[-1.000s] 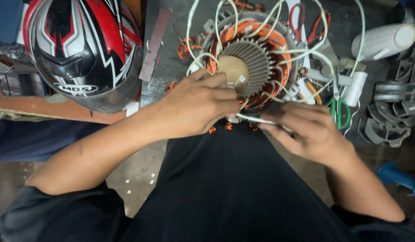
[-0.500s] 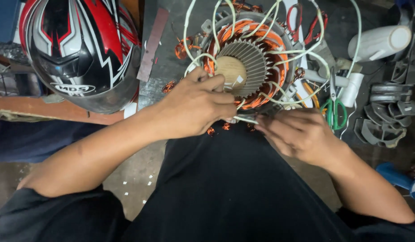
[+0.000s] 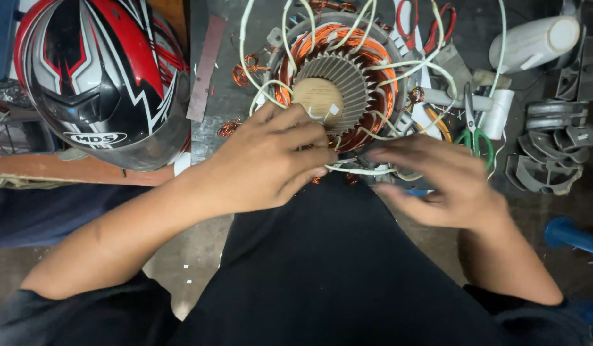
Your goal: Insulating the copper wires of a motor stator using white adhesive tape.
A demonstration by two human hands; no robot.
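Head view of a motor stator (image 3: 338, 83) with copper windings, lying on a dark workbench (image 3: 223, 96) directly ahead of the person. The left hand (image 3: 271, 160) rests on the stator's near rim, fingers curled and pressing the white sleeved lead wires (image 3: 364, 170) against it. The right hand (image 3: 447, 182), blurred, hovers just beside the rim with fingers spread; whether it grips a wire cannot be told. A red, black and white motorcycle helmet (image 3: 98, 77) sits at left; green-handled scissors (image 3: 474, 131) and a white cylinder (image 3: 534, 41) lie at right.
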